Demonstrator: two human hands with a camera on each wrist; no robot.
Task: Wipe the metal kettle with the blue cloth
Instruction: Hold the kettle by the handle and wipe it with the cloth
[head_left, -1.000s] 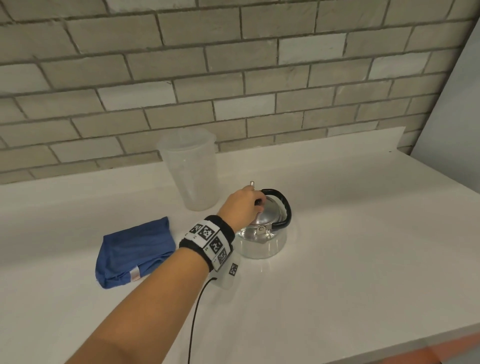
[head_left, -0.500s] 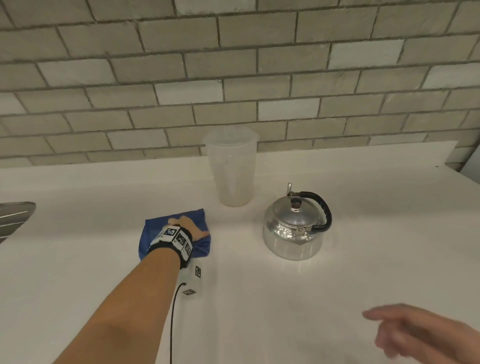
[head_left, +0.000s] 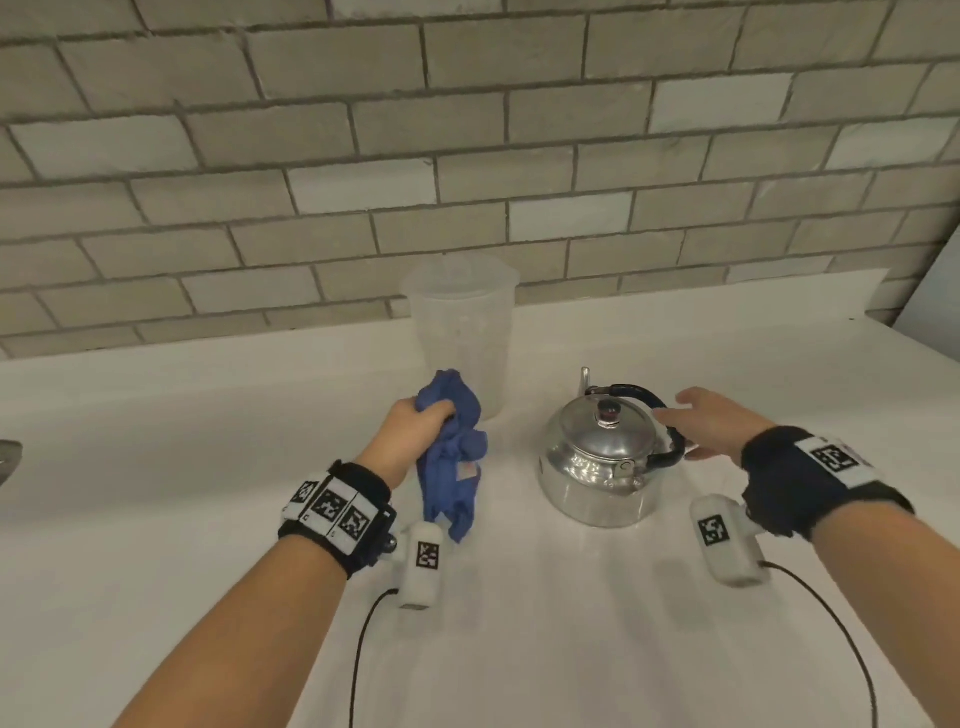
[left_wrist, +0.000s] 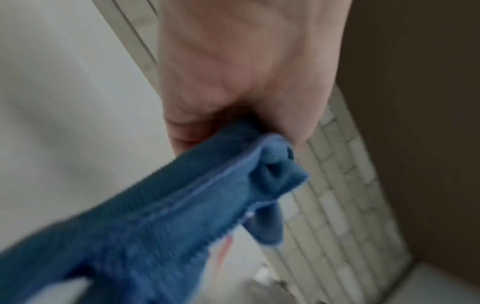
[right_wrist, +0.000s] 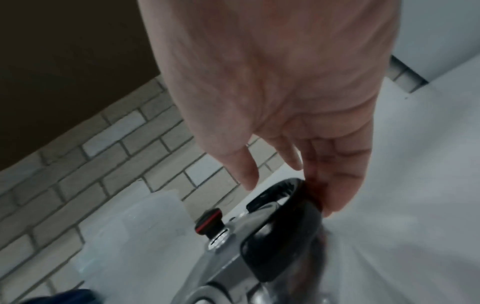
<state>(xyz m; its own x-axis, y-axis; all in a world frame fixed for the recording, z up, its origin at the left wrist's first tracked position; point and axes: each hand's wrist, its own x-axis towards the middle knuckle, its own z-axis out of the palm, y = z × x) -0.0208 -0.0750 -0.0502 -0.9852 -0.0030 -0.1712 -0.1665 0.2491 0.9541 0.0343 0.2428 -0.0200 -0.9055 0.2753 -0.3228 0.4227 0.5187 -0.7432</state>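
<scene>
The shiny metal kettle (head_left: 597, 467) stands on the white counter (head_left: 571, 649), with a black handle (head_left: 670, 447) and a dark lid knob (right_wrist: 210, 223). My right hand (head_left: 706, 421) reaches over the handle (right_wrist: 285, 205) from the right, fingers straight and spread, fingertips at the handle. My left hand (head_left: 415, 431) grips the bunched blue cloth (head_left: 452, 457) and holds it lifted off the counter, left of the kettle. The cloth (left_wrist: 168, 216) hangs down from my curled fingers in the left wrist view.
A tall translucent plastic jug (head_left: 462, 332) stands behind the cloth against the brick wall (head_left: 467, 156). A metal edge (head_left: 8, 457) shows at the far left of the counter. A pale wall (head_left: 935, 291) closes off the right end.
My left hand left the kettle, went to the flat cloth, and now holds it bunched up in the air. My right hand came in from the lower right to the kettle handle.
</scene>
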